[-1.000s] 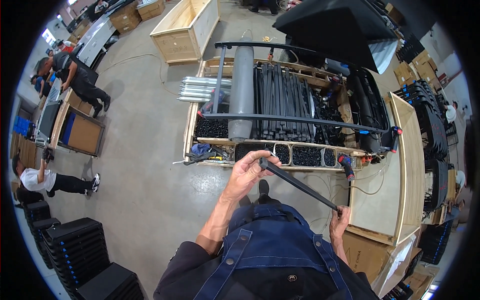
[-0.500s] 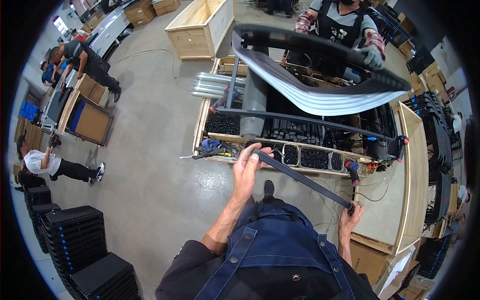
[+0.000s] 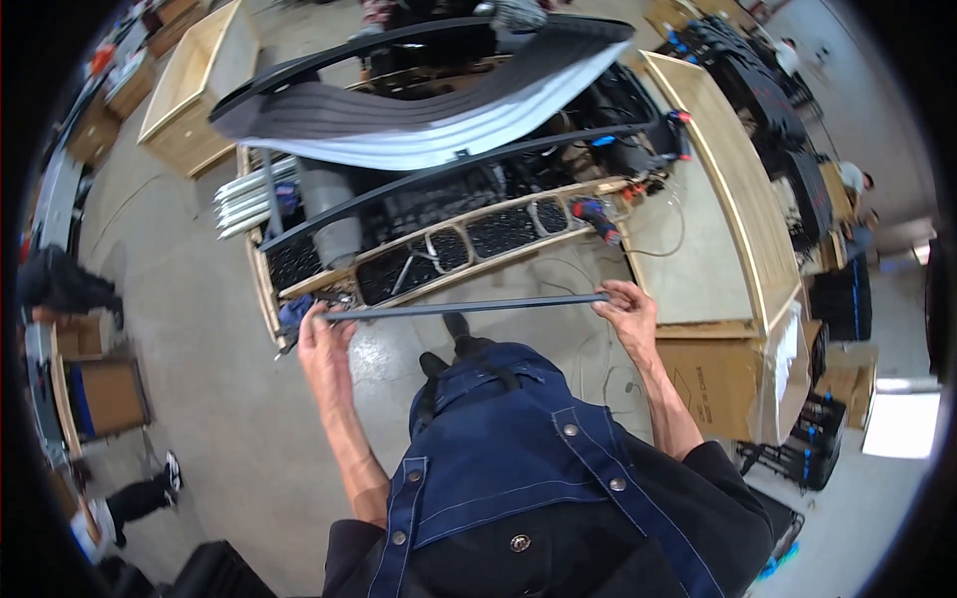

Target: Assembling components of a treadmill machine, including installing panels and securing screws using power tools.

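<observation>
A long, thin dark grey bar (image 3: 459, 306) runs nearly level in front of my body. My left hand (image 3: 327, 349) is closed round its left end, and my right hand (image 3: 630, 314) pinches the right end. Beyond the bar stands a wooden workbench whose front tray (image 3: 488, 271) has compartments of small black parts. Over the bench lies a dark metal frame (image 3: 399, 196), with a ribbed black and silvery curved sheet (image 3: 439, 135) above it. A co-worker's grey-gloved hand (image 3: 518, 14) is at the sheet's far edge.
A cordless driver (image 3: 596, 217) sits at the tray's right end. An open wooden crate (image 3: 713, 189) stands right, above a cardboard box (image 3: 703, 384); another crate (image 3: 199, 85) is far left. Cables (image 3: 588, 364) trail on the floor. Metal tubes (image 3: 242, 204) stick out left of the bench.
The bar has swung from a slant to nearly level, its right end raised by my right hand. My view has turned right, and the bench appears further left. Both hands keep hold of the bar.
</observation>
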{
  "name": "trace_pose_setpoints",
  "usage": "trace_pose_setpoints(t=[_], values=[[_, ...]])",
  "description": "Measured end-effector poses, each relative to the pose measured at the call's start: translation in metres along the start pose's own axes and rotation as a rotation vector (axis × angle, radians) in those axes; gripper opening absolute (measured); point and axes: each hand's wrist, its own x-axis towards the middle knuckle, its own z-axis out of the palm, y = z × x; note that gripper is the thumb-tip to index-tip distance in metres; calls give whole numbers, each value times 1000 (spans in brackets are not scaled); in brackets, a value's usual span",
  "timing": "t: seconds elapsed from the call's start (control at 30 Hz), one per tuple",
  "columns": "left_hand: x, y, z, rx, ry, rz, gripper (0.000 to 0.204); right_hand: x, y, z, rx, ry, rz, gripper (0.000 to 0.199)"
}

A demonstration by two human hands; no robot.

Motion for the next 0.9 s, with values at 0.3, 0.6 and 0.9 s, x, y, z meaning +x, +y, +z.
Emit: trace_pose_setpoints(t=[0.3,0.6,0.9], values=[[-3,-34,-49,-130,214,-207,37,-6,-42,6,375,-79,95,44],[-16,-139,-112,-327,311,-629,27,-12,-87,49,220,-80,-170,50],[-44,-143,-94,-495,357,-702,24,14,-37,28,323,31,137,45]])
